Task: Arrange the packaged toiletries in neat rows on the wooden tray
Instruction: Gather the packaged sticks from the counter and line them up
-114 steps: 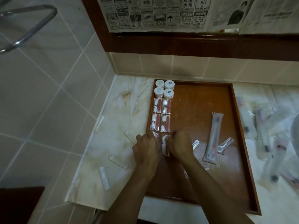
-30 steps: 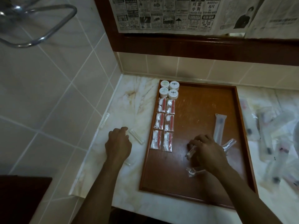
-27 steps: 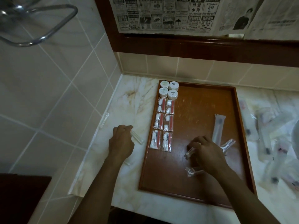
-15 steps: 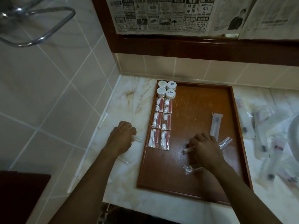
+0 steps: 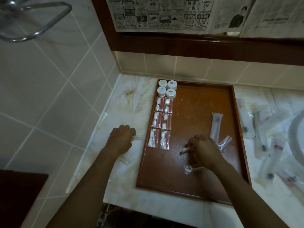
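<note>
**Toiletries Partly Ranked on Tray, Both Hands Holding Packets**

The packaged toiletries were split between the wooden tray (image 5: 194, 183) and the marble table (image 5: 131, 102). At the tray's 11 o'clock corner stood four round white jars (image 5: 167, 89) in a two-by-two block, and just below them ran six red-and-white sachets (image 5: 162, 123) in two neat columns. Toward 3 o'clock a long clear sleeve (image 5: 216, 125) lay lengthwise, its lower end hidden behind the right hand (image 5: 204, 153). That hand was curled round a thin wrapped stick (image 5: 186, 149), only its left end showing. A clear razor packet (image 5: 224, 143) poked out at 2 o'clock from the hand; another crinkled packet (image 5: 191, 168) lay at its 7 o'clock, partly covered by the wrist.

The left hand (image 5: 121, 139) rested on the table at the tray's 9 o'clock, its fingers closed on a small clear packet (image 5: 137, 137) whose contents could not be made out. More wrapped items (image 5: 263, 139) lay scattered at 3 o'clock off the tray, too blurred to identify.
</note>
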